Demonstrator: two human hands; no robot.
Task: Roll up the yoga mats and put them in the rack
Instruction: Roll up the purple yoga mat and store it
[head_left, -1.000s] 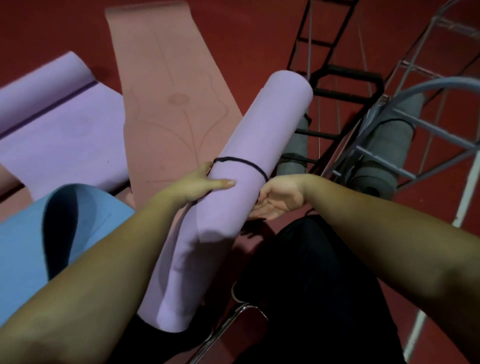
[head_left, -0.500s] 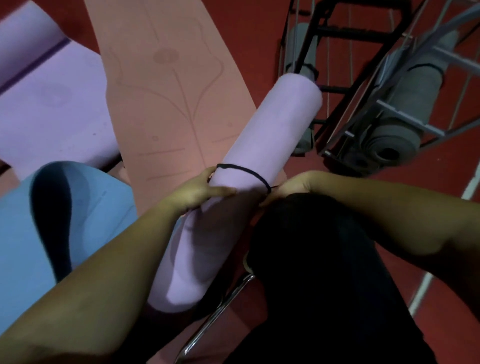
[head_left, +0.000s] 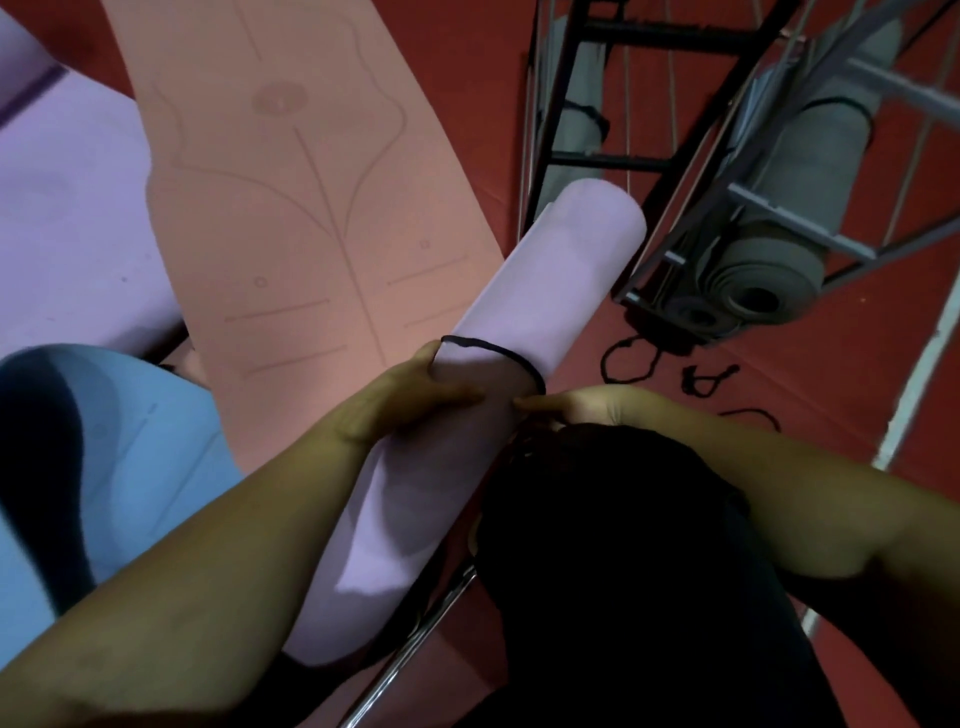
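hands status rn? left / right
Left hand: grips the rolled purple mat just below the black band.
Right hand: at the band's right side; grip cannot be told.

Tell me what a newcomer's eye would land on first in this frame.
Most striking is the rolled lilac mat running diagonally through the centre, a black band looped round it, with the left hand gripping it and the right hand at the band. Behind lies the flat pink mat; upper right, grey rolled mats sit in the metal rack.
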